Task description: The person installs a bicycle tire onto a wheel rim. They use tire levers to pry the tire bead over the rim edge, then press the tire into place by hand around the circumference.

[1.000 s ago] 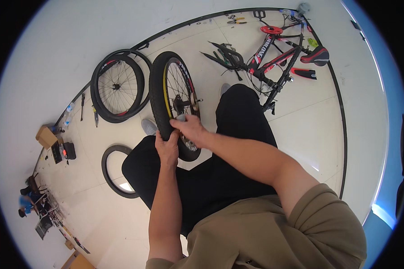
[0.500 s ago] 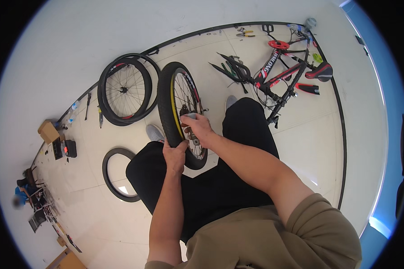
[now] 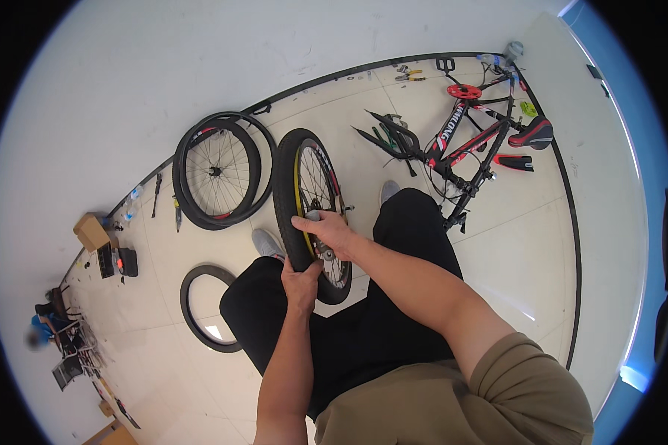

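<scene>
Wheel (image 3: 315, 202) with a black tyre (image 3: 283, 200) tilts near the frame's centre. Fingers of the left hand (image 3: 301, 288) clamp the tyre's lower part; those of the right hand (image 3: 329, 233) curl around a small grey object (image 3: 314, 215), partly hidden, beside the wheel. Upper left lies another wheel (image 3: 215, 171), upper right a bicycle frame (image 3: 444, 136), both on the floor (image 3: 505, 259).

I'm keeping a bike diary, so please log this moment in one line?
Left hand: gripping tyre | Right hand: at wheel, holding grey thing | Frame: on floor, right
</scene>
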A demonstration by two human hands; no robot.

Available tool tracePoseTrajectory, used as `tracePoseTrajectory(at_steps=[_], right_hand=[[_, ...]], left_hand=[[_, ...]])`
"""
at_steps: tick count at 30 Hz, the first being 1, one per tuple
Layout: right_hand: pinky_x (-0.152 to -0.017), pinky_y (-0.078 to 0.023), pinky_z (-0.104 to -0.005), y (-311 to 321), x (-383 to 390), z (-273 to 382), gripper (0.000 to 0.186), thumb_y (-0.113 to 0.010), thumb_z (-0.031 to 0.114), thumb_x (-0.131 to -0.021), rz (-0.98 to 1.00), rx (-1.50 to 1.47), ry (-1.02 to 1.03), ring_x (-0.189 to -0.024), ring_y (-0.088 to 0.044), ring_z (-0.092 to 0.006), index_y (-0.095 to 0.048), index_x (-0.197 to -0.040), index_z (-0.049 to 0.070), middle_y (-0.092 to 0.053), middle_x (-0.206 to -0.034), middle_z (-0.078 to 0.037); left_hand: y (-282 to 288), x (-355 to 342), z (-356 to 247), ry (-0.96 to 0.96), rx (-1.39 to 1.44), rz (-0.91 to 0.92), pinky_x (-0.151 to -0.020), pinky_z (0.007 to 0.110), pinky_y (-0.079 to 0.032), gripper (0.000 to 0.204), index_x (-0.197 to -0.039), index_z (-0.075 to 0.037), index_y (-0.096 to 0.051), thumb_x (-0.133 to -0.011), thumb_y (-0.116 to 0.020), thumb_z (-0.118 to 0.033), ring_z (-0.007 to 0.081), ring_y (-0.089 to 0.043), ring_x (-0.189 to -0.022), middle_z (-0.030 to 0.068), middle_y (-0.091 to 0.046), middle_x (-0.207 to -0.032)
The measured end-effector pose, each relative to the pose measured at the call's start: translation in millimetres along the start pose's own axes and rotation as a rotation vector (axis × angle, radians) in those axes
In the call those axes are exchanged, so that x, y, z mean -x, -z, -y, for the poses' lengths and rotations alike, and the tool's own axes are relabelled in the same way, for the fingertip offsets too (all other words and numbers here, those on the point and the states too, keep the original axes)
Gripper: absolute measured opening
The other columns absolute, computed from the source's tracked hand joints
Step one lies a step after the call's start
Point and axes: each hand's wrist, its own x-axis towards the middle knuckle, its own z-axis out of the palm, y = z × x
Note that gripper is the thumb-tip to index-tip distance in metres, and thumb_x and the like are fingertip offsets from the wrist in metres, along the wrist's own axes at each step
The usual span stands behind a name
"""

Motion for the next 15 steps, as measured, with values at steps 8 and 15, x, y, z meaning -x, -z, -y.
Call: tracePoseTrajectory(at_steps=[8, 15], right_hand=[[-0.064, -0.050, -0.0317, 5, -2, -4, 0.040, -0.081, 0.036, -0.088, 0.054, -0.012, 0.055, -0.082, -0.065, -0.0149, -0.072, -0.110, 0.004, -0.071, -0.098, -0.004], [-0.055, -0.045, -0.0280, 1, -7, 0, 0.040, -0.085, 0.035, -0.084, 0.102, 0.066, 0.259, -0.067, -0.057, -0.0102, -0.072, -0.101, 0.000, -0.066, -0.085, -0.002]], left_hand=[[-4, 10, 7, -0.087, -0.004, -0.045, -0.071, 0.027, -0.051, 0.028, -0.109, -0.002, -0.064, -0.082, -0.072, 0.002, 0.0108, -0.063, -0.078, 0.0013, -0.067, -0.094], [-11, 2, 13, -0.186, 0.015, -0.086, -0.074, 0.029, -0.053, 0.028, -0.111, -0.002, -0.063, -0.084, -0.072, 0.001, 0.0139, -0.065, -0.081, 0.0027, -0.067, -0.096]])
